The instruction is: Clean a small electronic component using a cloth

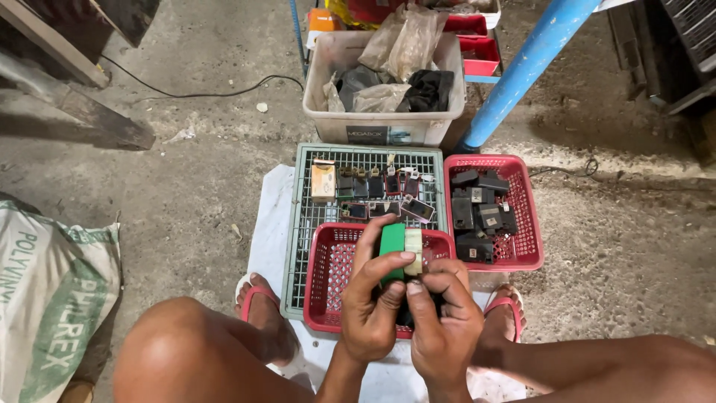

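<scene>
Low in the middle of the frame, the left hand (373,302) and right hand (444,317) met over an empty red basket (332,265). Both pinched a green roll of tape (393,250), thumbs pressed on it, fingers curled around a dark part, mostly hidden. Just above, a green wire tray (306,224) held small dark parts (377,186); right of it, 1 red basket (522,216) held black ones.
</scene>
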